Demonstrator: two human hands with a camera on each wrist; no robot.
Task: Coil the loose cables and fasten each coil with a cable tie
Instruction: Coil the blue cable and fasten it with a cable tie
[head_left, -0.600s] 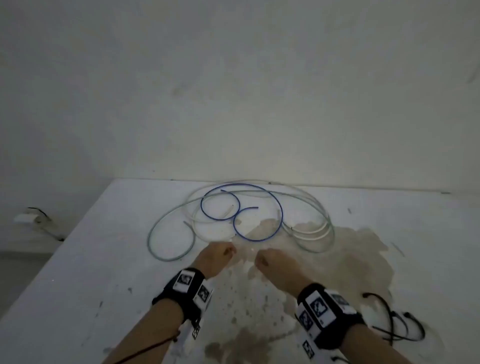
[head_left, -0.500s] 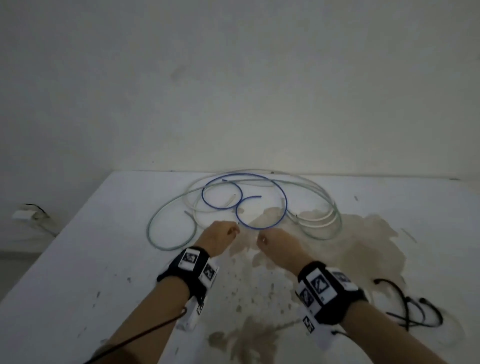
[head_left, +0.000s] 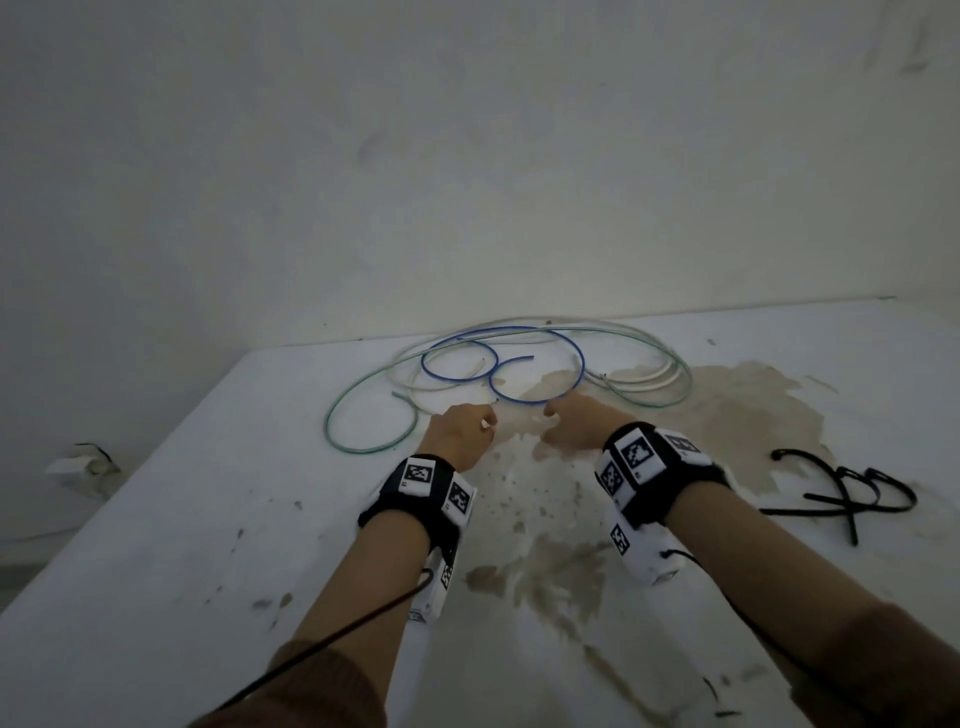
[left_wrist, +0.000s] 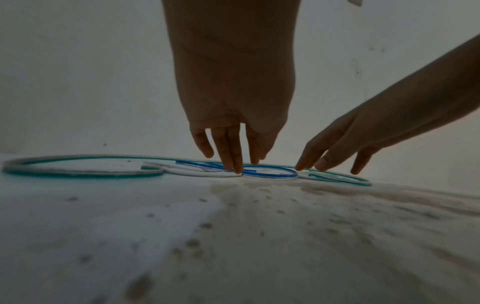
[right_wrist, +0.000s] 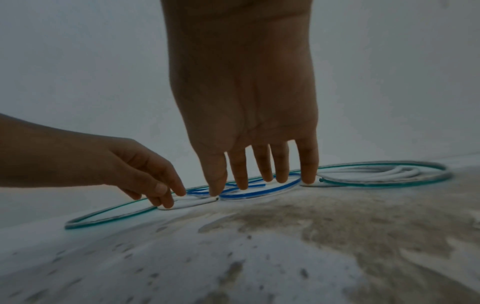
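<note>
Three loose cables lie tangled at the far side of the white table (head_left: 197, 530): a blue cable (head_left: 581, 364) in small loops, a green cable (head_left: 328, 426) sweeping left and a white cable (head_left: 649, 387) bunched to the right. My left hand (head_left: 485, 423) reaches down with straight fingers (left_wrist: 235, 164) that touch the white cable (left_wrist: 207, 174) next to the blue cable (left_wrist: 272, 178). My right hand (head_left: 553, 413) hovers spread over the blue cable (right_wrist: 259, 195), its fingertips (right_wrist: 309, 179) at the wires. Neither hand grips anything.
Several black cable ties (head_left: 831, 500) lie loose on the table to the right of my right forearm. A brown stain (head_left: 737, 415) covers the middle of the table. A bare wall stands just behind the cables. The table's left edge drops to the floor.
Both hands have moved forward from the near side of the stain to the cables. Their fingers have gone from curled to stretched out onto the wires.
</note>
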